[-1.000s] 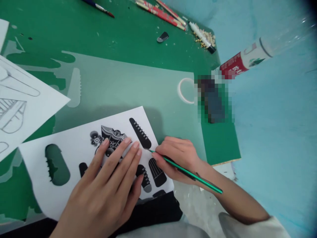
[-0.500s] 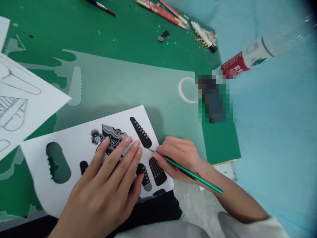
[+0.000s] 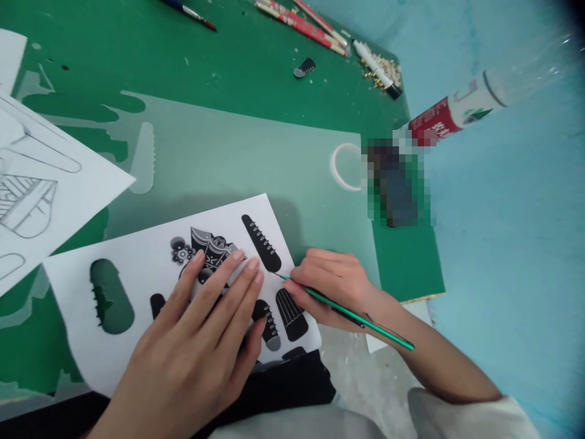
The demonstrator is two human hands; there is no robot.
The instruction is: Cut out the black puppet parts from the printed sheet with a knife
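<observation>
My left hand [image 3: 196, 341] lies flat, fingers stretched out, pressing down a white printed sheet [image 3: 146, 268] with black shapes and one cut-out hole [image 3: 111, 297]. My right hand [image 3: 331, 286] is closed around a thin green craft knife [image 3: 351, 314]. Its tip touches the sheet just below a long black shape [image 3: 261, 242] near the right edge. The sheet rests on a translucent plastic film [image 3: 219, 158] over a green cutting mat [image 3: 183, 61].
A second sheet with pencil drawings [image 3: 41, 183] lies at the left. Brushes, red sticks [image 3: 301, 24] and a marker [image 3: 377, 70] lie at the mat's far edge. A tape ring [image 3: 342, 167], a blurred dark object [image 3: 395, 180] and a red-and-white glue tube [image 3: 452, 110] are at the right.
The view has shifted slightly; my hands and the knife tip stay almost where they were on the sheet.
</observation>
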